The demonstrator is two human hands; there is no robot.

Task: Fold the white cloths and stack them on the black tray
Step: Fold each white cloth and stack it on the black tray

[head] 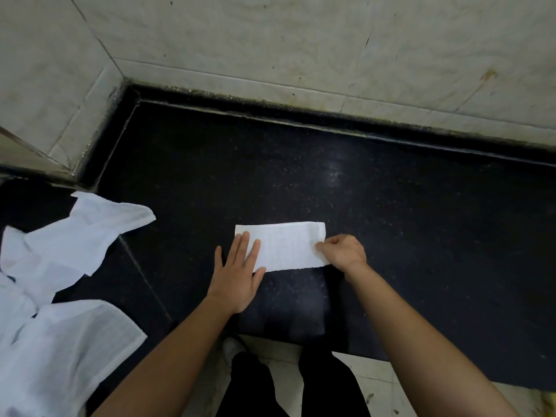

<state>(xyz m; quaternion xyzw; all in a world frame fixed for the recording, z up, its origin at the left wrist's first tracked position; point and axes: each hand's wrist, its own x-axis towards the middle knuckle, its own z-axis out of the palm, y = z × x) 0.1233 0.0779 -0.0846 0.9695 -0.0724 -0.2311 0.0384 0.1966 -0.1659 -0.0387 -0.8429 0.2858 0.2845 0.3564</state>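
Note:
A white cloth (285,245), folded into a narrow rectangle, lies flat on the black counter (391,206) in front of me. My left hand (237,272) presses flat on the cloth's left end with straight fingers. My right hand (343,251) pinches the cloth's right end, fingers curled over its edge. Several unfolded white cloths (69,260) lie in a loose heap at the left. I cannot pick out a black tray against the dark surface.
Pale tiled walls (301,46) meet in a corner behind the counter. The counter's front edge runs just below my forearms, with my dark trousers (298,386) and a light floor below. A metal edge (27,155) juts in at the far left.

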